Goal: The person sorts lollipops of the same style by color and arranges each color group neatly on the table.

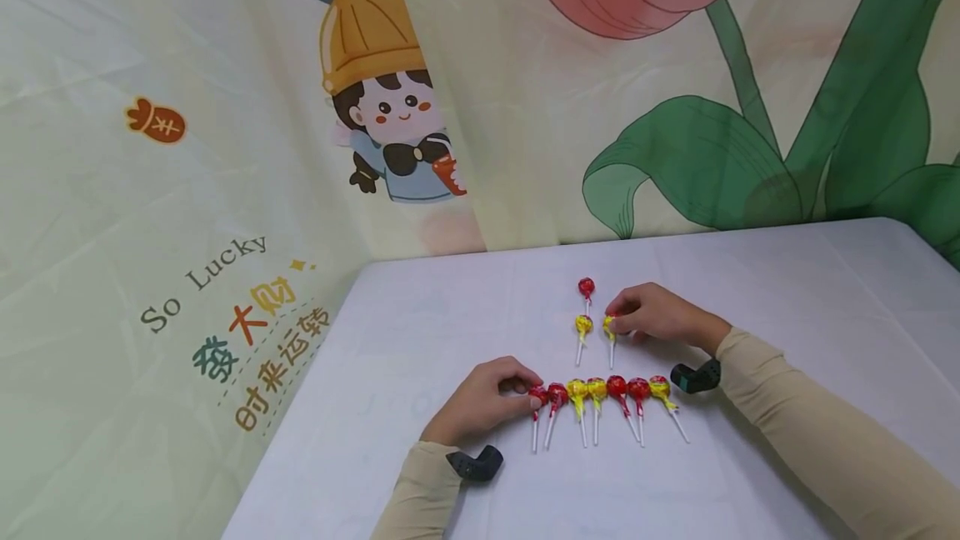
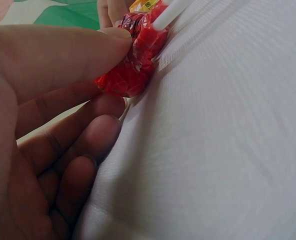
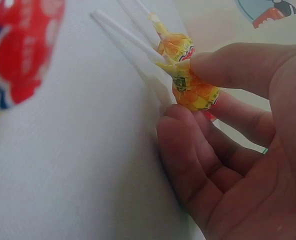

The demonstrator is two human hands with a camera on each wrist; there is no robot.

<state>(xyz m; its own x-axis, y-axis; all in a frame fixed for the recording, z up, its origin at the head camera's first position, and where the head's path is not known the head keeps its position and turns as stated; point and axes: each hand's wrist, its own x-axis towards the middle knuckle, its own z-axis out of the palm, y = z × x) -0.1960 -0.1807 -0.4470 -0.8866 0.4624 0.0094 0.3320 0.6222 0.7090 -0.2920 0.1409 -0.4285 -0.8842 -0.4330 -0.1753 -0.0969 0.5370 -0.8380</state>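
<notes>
The fingers point(image 3: 175, 142) of the right hand point(image 1: 663, 315) are nearly closed, thumb and forefinger pinching the round head of a yellow-wrapped lollipop with a white stick point(image 3: 190, 90); its long axis runs away from the wearer, head toward the far edge, stick pointing back almost straight. The left hand point(image 1: 491, 398) likewise pinches the head of a red-wrapped lollipop with a white stick point(image 2: 130, 75), its stick also aimed at the wearer, its other fingers loosely bent. This one forms the left end of a side-by-side row on the white table point(image 1: 420, 315); the six others point(image 1: 596, 390) run red, yellow, yellow, red, red, yellow, sticks nearward, the last slanting right. Just left of the right hand's piece lies another yellow lollipop point(image 1: 583, 325), roughly parallel, and beyond it a red lollipop point(image 1: 586, 287), its stick reaching toward that yellow head. A strip of table separates these three from the row. Bare surface extends leftward to the slanting left edge and rightward past the right hand; the far edge meets a printed curtain point(image 1: 517, 107).
</notes>
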